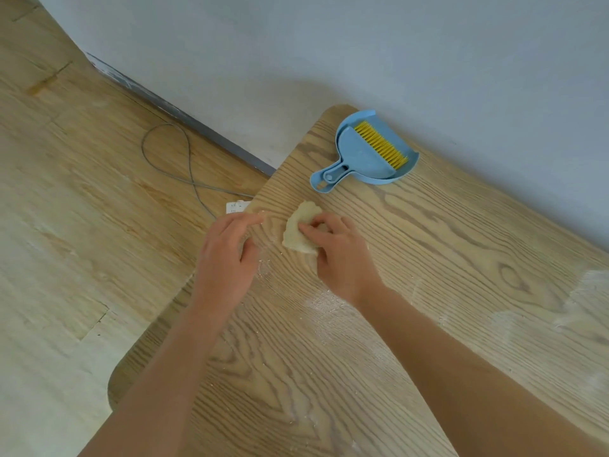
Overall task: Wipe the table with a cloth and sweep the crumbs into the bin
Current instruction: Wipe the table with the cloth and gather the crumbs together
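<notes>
A pale grey-blue painted wall (pixel 362 44) meets a light wooden plank floor (pixel 82 192) along a dark grey skirting board (pixel 197 127); a thin grey cable (pixel 164 124) lies looped on this floor.

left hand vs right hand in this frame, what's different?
The right hand grips the cloth with bent fingers; the left hand holds nothing, its fingers loosely curved. The right hand lies well inside the table; the left hand sits at the table's edge, partly over the floor. Both are bare, palm down, and apart from the dustpan.
</notes>
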Motion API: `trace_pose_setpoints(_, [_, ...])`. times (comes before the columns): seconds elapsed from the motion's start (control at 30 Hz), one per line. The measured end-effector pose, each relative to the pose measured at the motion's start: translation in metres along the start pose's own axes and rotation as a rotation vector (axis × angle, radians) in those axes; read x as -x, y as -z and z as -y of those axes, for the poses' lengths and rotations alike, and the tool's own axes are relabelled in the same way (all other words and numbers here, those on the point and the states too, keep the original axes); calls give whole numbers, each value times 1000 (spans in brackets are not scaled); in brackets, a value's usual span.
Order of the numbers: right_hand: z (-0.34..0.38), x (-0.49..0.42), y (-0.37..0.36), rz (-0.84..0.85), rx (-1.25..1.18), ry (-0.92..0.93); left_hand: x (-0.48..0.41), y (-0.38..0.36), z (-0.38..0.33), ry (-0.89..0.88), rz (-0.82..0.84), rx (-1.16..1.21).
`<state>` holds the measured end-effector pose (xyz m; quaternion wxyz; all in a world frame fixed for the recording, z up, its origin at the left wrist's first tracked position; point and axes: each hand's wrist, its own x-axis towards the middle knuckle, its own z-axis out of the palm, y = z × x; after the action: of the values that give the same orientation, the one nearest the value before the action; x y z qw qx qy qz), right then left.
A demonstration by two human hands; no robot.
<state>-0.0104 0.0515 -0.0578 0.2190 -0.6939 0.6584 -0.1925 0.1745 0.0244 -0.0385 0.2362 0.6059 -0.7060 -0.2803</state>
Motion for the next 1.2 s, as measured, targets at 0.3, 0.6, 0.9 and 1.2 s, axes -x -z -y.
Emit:
trace_pose_setpoints(0.3, [44, -57, 21, -115, -125, 27, -14, 15, 12, 44, -26, -61])
trace_pose_setpoints(0.6, [40, -47, -24, 44, 40, 150, -13, 20, 26, 61, -24, -96])
trace_pose_setpoints(0.9, [-4, 36, 35, -43, -257, -157, 3, -2, 6, -31, 53, -22])
trace_pose_setpoints(1.2, [-72, 22, 55, -219, 105, -488, 13, -31, -23, -148, 141, -66])
